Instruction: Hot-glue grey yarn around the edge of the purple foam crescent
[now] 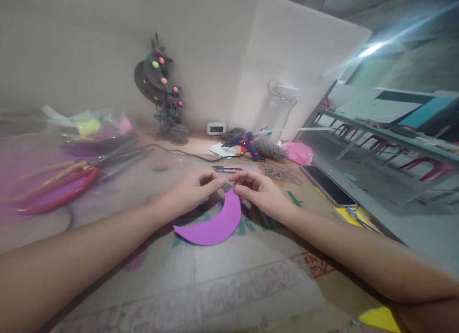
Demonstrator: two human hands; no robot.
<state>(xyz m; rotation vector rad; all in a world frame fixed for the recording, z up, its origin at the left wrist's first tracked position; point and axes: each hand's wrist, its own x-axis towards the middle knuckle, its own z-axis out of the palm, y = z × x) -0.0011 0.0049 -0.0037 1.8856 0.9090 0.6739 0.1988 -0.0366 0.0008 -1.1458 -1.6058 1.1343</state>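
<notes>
A purple crescent cut-out (217,225), seemingly foam or card, lies in front of me with its curve toward me. Its upper tip is covered by something small and grey, perhaps yarn (227,186). My left hand (204,189) pinches at that grey tip with thumb and fingers together. From the other side, my right hand (256,189) holds the crescent's upper end between thumb and fingertips. The crescent's other point is free, at the lower left. Just beyond the fingers lies a small slim metal tool (227,169).
A blue glue gun (247,144), grey yarn (268,148), a small clock (216,128) and a clear bottle (278,111) stand behind. Scissors with red and yellow handles (82,175) lie left. A phone (328,185) rests right. A decorated grey crescent (156,77) hangs at the wall.
</notes>
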